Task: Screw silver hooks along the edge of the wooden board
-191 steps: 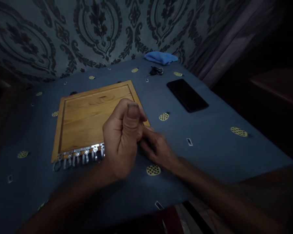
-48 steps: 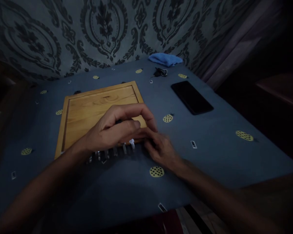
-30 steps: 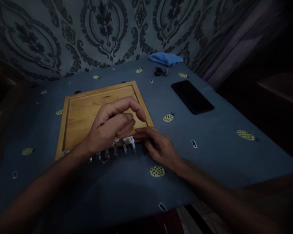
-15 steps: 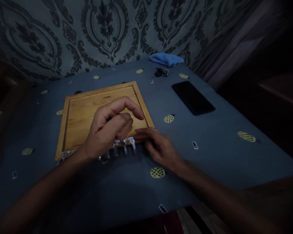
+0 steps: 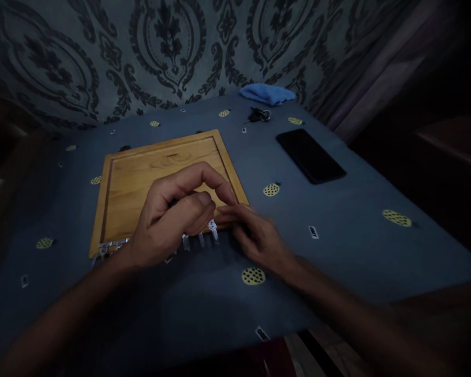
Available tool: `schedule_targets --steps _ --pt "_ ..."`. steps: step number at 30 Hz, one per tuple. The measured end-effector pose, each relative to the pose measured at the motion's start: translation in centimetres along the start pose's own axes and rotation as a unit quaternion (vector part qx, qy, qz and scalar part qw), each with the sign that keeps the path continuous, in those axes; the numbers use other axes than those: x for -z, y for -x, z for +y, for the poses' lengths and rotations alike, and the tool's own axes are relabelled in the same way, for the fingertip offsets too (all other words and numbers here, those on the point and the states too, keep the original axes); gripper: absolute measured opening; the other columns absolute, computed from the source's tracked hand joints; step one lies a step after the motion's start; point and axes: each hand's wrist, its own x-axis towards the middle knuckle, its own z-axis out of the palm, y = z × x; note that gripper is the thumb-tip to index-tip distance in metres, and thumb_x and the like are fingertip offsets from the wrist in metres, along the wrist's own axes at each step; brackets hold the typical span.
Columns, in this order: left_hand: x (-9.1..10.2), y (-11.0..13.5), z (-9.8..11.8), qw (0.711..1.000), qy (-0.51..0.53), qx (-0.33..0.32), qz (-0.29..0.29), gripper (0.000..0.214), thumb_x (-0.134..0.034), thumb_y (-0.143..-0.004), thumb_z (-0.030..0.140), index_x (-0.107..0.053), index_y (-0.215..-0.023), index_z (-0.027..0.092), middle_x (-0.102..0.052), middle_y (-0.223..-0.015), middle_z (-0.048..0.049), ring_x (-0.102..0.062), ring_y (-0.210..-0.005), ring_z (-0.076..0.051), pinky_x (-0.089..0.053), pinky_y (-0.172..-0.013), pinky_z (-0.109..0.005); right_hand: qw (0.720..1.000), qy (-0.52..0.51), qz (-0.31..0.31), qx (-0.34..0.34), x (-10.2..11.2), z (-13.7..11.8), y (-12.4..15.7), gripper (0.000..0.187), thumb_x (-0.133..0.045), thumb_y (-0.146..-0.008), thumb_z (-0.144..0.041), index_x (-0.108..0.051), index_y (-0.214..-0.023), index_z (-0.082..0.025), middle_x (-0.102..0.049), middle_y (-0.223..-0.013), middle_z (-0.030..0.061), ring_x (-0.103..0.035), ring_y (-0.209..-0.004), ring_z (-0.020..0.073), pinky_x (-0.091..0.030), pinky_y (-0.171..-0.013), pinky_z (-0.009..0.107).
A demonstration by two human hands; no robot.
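Note:
A square wooden board (image 5: 153,180) with a raised rim lies on the table, a row of metal hooks (image 5: 213,230) along its near edge. My left hand (image 5: 176,220) hovers over the near part of the board and hides some hooks. Its index finger arches forward, apart from the thumb, with the tip by the right rim close to my right fingers. The other fingers curl under the thumb, and no object shows in them. At the near right corner, my right hand (image 5: 261,238) has its fingers and thumb around the board's edge. Its fingertips are partly hidden.
A black phone (image 5: 311,156) lies right of the board. Farther back are a bunch of keys (image 5: 259,115) and a folded blue cloth (image 5: 267,94). A blue pineapple-print cloth (image 5: 337,230) covers the table. Behind it hangs a patterned curtain (image 5: 168,42).
My left hand has shifted slightly down and toward me, its index fingertip lower and closer to my right fingers. My right hand stays at the board's corner.

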Motion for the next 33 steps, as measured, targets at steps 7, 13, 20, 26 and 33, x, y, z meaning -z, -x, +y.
schedule_targets --steps 7,13,20,26,33 --pt "0.1 0.0 -0.3 1.0 0.006 0.005 -0.008 0.019 -0.047 -0.093 0.016 -0.066 -0.089 0.018 -0.03 -0.049 0.0085 -0.02 -0.039 -0.006 -0.026 -0.041 -0.023 1.0 -0.001 0.004 0.008 -0.1 0.3 0.1 0.046 -0.044 -0.087 -0.001 -0.057 -0.124 -0.025 -0.076 -0.103 0.003 -0.072 -0.101 0.0191 -0.059 -0.091 0.042" --pt "0.5 -0.4 0.1 0.995 0.006 0.033 -0.099 0.017 -0.051 -0.095 0.018 -0.068 -0.095 0.019 -0.033 -0.05 0.0083 -0.024 -0.04 -0.006 -0.022 -0.041 -0.022 0.999 0.018 0.014 0.027 -0.1 0.4 0.0 0.047 -0.046 -0.085 -0.001 -0.059 -0.122 -0.026 -0.076 -0.1 0.0018 -0.072 -0.097 0.0204 -0.06 -0.085 0.04" --pt "0.6 -1.7 0.4 0.982 0.012 0.048 -0.181 0.022 -0.048 -0.093 0.014 -0.069 -0.092 0.017 -0.033 -0.049 0.008 -0.025 -0.04 -0.006 -0.024 -0.042 -0.023 0.998 0.051 0.015 0.017 -0.1 0.3 -0.2 0.036 -0.046 -0.083 -0.002 -0.063 -0.106 -0.025 -0.074 -0.102 0.0046 -0.071 -0.098 0.0219 -0.059 -0.084 0.038" --pt "0.7 -2.3 0.6 0.973 -0.006 0.055 -0.225 0.02 -0.05 -0.09 0.013 -0.069 -0.091 0.017 -0.035 -0.048 0.0086 -0.024 -0.036 -0.005 -0.023 -0.038 -0.021 0.999 0.048 0.004 0.013 0.2 0.0 -0.3 0.033 -0.046 -0.085 -0.004 -0.063 -0.106 -0.023 -0.072 -0.098 0.0045 -0.069 -0.095 0.0211 -0.058 -0.084 0.038" --pt "0.8 -1.9 0.8 0.983 0.001 0.042 -0.179 0.018 -0.052 -0.091 0.017 -0.07 -0.087 0.017 -0.038 -0.05 0.0067 -0.029 -0.04 -0.006 -0.026 -0.039 -0.021 0.999 0.033 0.019 0.027 0.0 0.2 -0.2 0.041 -0.046 -0.083 -0.001 -0.061 -0.115 -0.024 -0.074 -0.099 0.0034 -0.071 -0.095 0.0208 -0.059 -0.083 0.037"
